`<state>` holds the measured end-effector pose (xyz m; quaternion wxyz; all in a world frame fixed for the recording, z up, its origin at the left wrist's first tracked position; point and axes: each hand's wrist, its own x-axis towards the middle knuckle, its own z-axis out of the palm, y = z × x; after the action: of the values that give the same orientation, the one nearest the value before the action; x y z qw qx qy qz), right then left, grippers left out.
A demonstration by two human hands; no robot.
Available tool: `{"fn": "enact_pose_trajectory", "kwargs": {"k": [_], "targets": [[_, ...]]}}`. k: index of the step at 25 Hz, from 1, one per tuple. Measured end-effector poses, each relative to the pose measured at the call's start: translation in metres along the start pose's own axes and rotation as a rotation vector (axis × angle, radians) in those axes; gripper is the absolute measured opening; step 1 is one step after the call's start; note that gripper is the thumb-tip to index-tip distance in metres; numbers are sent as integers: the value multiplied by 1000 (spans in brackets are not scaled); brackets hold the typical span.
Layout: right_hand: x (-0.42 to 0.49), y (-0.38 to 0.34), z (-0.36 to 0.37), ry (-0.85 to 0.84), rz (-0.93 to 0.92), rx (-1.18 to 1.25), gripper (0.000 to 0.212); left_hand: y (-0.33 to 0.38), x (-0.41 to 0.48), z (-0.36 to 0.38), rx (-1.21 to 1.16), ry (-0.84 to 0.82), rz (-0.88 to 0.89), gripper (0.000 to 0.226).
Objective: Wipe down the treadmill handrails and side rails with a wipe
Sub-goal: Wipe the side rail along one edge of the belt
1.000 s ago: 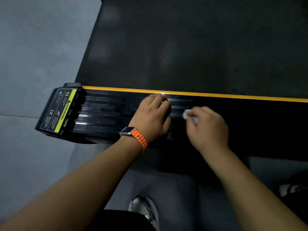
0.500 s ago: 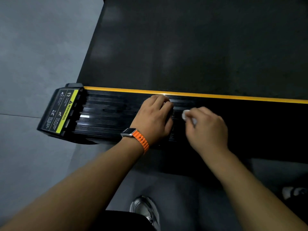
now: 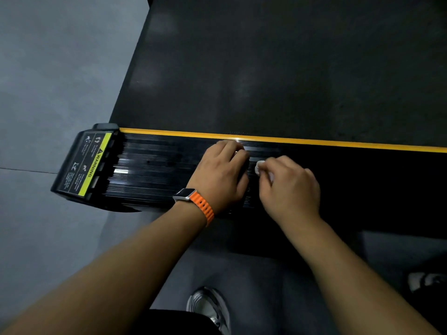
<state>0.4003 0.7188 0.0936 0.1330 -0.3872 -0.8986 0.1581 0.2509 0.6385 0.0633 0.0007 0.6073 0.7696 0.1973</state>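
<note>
Two hands on the near side rail [image 3: 157, 165] of the treadmill, close together but not touching. Left hand [image 3: 221, 172] rests on the rail's ribbed black top, fingers side by side and loosely bent, tips turned down onto the ribs, knuckles reaching almost to the yellow stripe [image 3: 314, 142]. Right hand [image 3: 292, 187] sits just to its right, fingers curled and clamped on the wipe [image 3: 260, 168]. Only a small white wad of the wipe shows, sticking out at the thumb-and-forefinger end of the fist, and it's pressed on the rail surface just beside the left hand's fingertips. Can't tell how much more wipe is balled up inside the fist. The rail runs left to right across the view, and the yellow stripe marks its far edge against the dark belt [image 3: 266, 68]. The rail's left end finishes in a black end cap [image 3: 72, 170] carrying a warning label [image 3: 95, 163], yellow strip with WARNING text plus small pictograms, well left of both hands. Watch [image 3: 185, 194] with an orange band [image 3: 202, 209] is on the left wrist. Both forearms are bare and come in from the bottom of the frame. Grey floor [image 3: 48, 68] lies left of the treadmill. One shoe [image 3: 210, 308] shows bottom centre, and part of another shoe [image 3: 425, 281] shows at the right edge, dim and blurred.
</note>
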Motion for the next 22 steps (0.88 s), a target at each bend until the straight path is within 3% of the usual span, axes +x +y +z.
{"fn": "enact_pose_trajectory", "kwargs": {"k": [6,12,17,22], "targets": [[1,69,-44,58,257,-72,10,-1,0,0,-3,-11,-14,33],[24,-2,3,-28,-10,-31,9,1,2,-1,-2,-8,-5,32],[6,69,-45,48,275,-87,14,0,-1,-1,-9,-8,-9,32],[21,-4,0,-21,13,-15,9,0,0,0,-2,0,-1,33]]}}
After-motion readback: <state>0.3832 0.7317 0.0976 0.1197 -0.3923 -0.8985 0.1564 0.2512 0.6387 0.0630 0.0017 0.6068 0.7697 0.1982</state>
